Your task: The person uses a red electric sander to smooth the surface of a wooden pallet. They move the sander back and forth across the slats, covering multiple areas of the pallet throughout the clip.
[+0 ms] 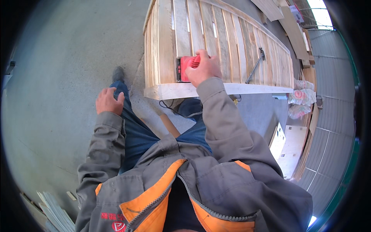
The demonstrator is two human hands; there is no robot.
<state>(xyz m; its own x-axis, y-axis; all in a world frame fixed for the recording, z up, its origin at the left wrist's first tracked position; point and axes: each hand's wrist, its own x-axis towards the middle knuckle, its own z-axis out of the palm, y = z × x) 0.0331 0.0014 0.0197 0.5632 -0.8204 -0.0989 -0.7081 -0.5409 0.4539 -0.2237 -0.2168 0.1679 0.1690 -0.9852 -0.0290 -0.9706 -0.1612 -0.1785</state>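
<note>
My right hand (203, 69) is wrapped round a red and black power sander (186, 66), which sits on the near left part of a slatted wooden crate (166, 58). The sander's dark base lies on the boards, just in from the crate's near edge. Its cord (167, 104) seems to be the dark line hanging below that edge. At my left thigh, my left hand (109, 101) is empty, with its fingers loosely bent and the thumb apart. To the right of the sander, a hammer (256, 66) lies across the slats.
Beyond the crate's right end lie stacked boards (293, 34) and several patterned sacks (302, 96). Pale panels (291, 147) lean at the lower right, by a grey corrugated wall (334, 108). Long strips (54, 210) lie at the lower left on the concrete floor (69, 89).
</note>
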